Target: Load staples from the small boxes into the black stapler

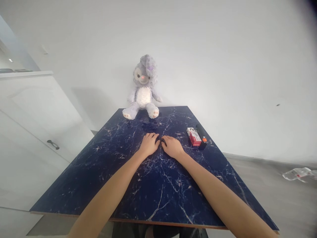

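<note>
My two hands rest side by side on the middle of a dark blue marbled table point(104, 172), arms stretched forward. My left hand point(149, 144) lies palm down, its fingers flat and pointing towards the right hand. My right hand point(172, 147) is curled, fingertips closed on a small dark object point(162, 141) that sits between the two hands. Most of that object is hidden and I cannot make out what it is. The fingertips of both hands almost touch.
A grey and white plush rabbit point(143, 91) sits at the table's far edge against the white wall. A red and white box point(193, 137) and a black stick with an orange tip point(202, 137) lie right of my hands. At left, a white door with handle point(52, 144). Crumpled plastic point(298, 174) lies on the floor.
</note>
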{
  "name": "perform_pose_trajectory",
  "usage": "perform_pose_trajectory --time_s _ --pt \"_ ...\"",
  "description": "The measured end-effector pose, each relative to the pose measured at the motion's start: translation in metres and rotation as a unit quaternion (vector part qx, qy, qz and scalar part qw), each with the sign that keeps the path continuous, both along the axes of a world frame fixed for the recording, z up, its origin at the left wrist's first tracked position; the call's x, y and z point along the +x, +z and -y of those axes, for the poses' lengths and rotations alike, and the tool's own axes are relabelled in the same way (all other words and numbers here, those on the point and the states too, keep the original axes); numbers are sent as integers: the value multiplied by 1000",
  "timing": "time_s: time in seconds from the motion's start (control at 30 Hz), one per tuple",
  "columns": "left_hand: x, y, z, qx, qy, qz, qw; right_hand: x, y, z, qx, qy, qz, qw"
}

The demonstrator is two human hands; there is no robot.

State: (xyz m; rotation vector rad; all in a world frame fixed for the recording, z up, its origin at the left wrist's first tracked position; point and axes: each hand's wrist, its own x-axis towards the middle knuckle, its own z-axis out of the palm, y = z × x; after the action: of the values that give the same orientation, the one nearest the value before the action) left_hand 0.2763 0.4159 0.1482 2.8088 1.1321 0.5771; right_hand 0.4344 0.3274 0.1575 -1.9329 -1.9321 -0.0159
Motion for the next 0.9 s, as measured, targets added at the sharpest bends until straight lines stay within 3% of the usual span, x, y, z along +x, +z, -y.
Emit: perform_pose_trajectory --time_s 0.13,0.37,0.9 --pt "0 -4 -3 22 -4 -2 1000 -1 -1 -1 -1 -1 17 1000" --pt "0 -9 -4 58 -8 4 998 -3 -4 -2 64 1 49 997" --pt "1 -3 2 36 -6 30 999 -2 -7 0 60 17 20 998"
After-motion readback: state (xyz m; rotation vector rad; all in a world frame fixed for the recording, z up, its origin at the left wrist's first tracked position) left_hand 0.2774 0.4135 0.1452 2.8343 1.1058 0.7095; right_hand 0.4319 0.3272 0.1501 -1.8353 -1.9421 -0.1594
